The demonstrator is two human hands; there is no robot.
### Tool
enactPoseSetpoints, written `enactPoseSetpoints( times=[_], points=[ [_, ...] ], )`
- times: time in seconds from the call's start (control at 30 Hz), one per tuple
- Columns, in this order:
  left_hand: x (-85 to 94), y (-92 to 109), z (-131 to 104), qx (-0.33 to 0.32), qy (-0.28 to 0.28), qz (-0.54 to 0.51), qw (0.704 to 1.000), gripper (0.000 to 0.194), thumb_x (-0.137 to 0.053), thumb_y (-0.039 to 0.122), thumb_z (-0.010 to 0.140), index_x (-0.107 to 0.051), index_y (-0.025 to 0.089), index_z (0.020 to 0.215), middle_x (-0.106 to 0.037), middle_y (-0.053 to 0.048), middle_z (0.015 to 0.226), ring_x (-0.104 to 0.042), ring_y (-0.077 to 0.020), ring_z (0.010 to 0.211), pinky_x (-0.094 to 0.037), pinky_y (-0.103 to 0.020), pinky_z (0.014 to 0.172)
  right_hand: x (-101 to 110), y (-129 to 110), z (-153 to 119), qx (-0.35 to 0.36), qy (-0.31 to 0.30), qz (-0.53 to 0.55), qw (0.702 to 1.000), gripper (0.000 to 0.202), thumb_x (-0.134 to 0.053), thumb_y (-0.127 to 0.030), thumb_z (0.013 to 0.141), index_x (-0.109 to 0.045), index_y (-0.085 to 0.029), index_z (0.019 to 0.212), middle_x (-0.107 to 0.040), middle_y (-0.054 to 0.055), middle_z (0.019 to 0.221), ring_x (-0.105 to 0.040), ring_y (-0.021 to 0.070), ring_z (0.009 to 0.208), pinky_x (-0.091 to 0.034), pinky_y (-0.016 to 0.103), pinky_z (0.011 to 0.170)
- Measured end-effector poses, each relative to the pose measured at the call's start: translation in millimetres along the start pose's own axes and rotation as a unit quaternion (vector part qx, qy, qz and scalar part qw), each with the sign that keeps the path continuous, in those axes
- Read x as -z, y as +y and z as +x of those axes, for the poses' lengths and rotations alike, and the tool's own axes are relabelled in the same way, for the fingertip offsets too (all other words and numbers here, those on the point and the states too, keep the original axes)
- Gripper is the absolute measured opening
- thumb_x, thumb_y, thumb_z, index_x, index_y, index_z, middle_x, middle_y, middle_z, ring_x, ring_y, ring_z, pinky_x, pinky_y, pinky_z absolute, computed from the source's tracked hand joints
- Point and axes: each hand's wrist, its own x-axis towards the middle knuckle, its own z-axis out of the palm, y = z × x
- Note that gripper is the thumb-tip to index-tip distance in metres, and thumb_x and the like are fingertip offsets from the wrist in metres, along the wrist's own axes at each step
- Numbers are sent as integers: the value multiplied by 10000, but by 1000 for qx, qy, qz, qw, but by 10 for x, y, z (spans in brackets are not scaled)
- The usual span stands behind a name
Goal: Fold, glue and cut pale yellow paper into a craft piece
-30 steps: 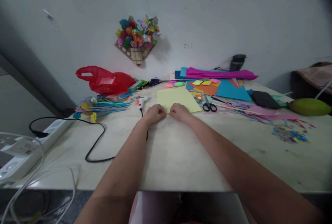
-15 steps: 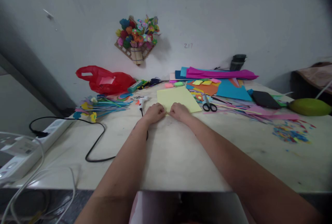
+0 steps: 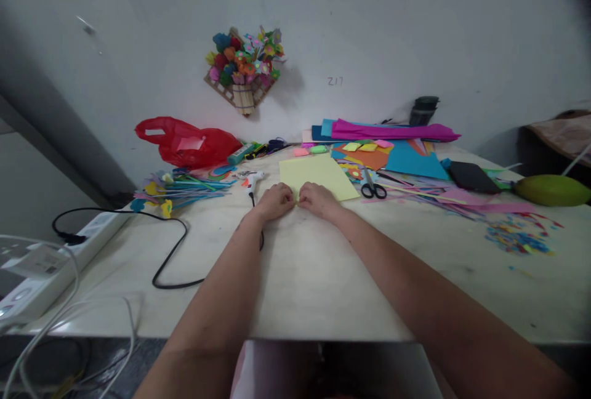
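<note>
A pale yellow sheet of paper (image 3: 318, 171) lies flat on the table, its near edge under my fingers. My left hand (image 3: 276, 202) is closed at that edge, fingers curled and pressed down on the paper. Close beside it, my right hand (image 3: 318, 201) grips the same edge with bent fingers. A small bit of yellow shows between the two hands; the fingertips themselves are mostly hidden. Left of the sheet lies a white glue gun (image 3: 253, 180) with a black cord. Black-handled scissors (image 3: 373, 189) rest just right of the sheet.
Paper flowers on stems (image 3: 184, 188) and a red plastic bag (image 3: 184, 143) lie on the left. A white power strip (image 3: 99, 233) runs along the left edge. Coloured sheets (image 3: 415, 159), a dark phone-like slab (image 3: 473, 177), a green pouch (image 3: 551, 191) and paper scraps (image 3: 519, 237) lie right.
My fingers have shifted slightly at the paper's near edge, with the right fingertips a little more bent down. The sheet and everything around it stay in place.
</note>
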Motion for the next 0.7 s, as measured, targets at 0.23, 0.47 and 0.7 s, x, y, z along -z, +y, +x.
enactPoseSetpoints(
  times=[0.23, 0.47, 0.7],
  points=[
    [-30, -48, 7, 0, -3, -33, 999, 146, -570, 252, 649, -639, 196, 766, -595, -34, 938, -521, -183, 914, -406, -314, 838, -36, 18, 37, 19, 0, -18, 1000, 144, -520, -194, 822, -661, -170, 800, -606, 68, 962, -535, 165, 911, -374, 243, 748],
    [-16, -18, 9, 0, 3, -49, 999, 102, -559, 222, 657, -635, 178, 710, -620, -32, 851, -543, -162, 836, -427, -277, 780, -31, 16, 70, 1, -13, -17, 1000, 162, -506, -189, 820, -661, -157, 785, -619, 86, 956, -541, 172, 909, -374, 241, 746],
    [-48, -50, 18, 14, 13, -60, 998, 90, -569, 237, 668, -622, 168, 690, -609, -42, 854, -545, -152, 797, -441, -263, 723, -24, 15, 103, -66, -32, -7, 997, 175, -531, -261, 804, -666, -149, 810, -636, 100, 958, -564, 176, 893, -388, 229, 710]
  ],
)
